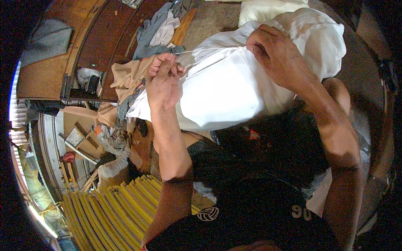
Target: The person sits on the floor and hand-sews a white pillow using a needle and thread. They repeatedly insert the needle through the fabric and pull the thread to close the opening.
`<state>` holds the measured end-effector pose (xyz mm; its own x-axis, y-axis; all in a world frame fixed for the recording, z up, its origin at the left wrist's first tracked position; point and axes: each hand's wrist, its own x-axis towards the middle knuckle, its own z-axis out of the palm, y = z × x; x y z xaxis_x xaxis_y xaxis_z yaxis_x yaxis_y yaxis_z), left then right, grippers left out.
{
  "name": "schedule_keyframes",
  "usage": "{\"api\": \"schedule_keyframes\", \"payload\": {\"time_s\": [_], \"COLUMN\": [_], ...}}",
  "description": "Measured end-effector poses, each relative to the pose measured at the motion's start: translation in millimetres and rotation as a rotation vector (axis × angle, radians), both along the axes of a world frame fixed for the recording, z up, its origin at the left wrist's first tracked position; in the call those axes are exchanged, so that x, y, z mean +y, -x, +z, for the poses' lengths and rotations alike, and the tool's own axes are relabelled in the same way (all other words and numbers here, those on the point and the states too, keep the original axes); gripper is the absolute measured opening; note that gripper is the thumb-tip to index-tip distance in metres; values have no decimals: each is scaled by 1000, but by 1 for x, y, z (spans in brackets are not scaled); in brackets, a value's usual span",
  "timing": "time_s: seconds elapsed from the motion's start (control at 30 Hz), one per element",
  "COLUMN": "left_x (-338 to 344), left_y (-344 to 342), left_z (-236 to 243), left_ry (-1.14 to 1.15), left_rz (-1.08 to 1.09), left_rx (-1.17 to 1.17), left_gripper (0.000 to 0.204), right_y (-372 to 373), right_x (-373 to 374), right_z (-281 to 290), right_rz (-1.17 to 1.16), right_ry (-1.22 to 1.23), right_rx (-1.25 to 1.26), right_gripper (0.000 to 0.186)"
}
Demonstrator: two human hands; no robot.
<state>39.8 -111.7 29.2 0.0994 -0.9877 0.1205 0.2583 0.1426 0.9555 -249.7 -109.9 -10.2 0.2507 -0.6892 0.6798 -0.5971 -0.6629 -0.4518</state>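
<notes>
A large bundle of white fabric (pixel 217 92) lies across the top middle, over the person's lap. A thin white thread (pixel 209 49) runs taut above it between my two hands. My left hand (pixel 164 79) is at the bundle's left side, fingers curled and pinched on the thread, beside a piece of beige cloth (pixel 125 77). My right hand (pixel 271 54) is higher, at the right part of the bundle, fingers bent down and closed round the thread where it meets the fabric; the fingertips are partly hidden.
Behind are a wooden cabinet (pixel 104 29), grey and white clothes (pixel 155 29) and a cream cushion (pixel 264 8). Yellow slats (pixel 109 213) stand at the lower left. Wood scraps and rags (pixel 113 142) are piled at the left.
</notes>
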Motion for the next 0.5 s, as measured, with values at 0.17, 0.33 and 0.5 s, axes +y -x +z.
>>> {"api": "schedule_keyframes", "payload": {"time_s": [0.17,0.33,0.5], "left_x": [-8,-4,9], "left_y": [-22,5,30], "left_z": [0,-2,-4], "left_ry": [-36,33,598], "left_rz": [-210,19,455], "left_rx": [60,-195,-721], "left_gripper": [5,6,12], "right_y": [-1,0,4], "right_x": [3,-1,-1], "right_z": [-1,-4,-6], "right_rz": [-45,-30,-8], "right_ry": [-12,-61,-65], "right_rx": [7,1,-4], "right_gripper": [7,9,9]}}
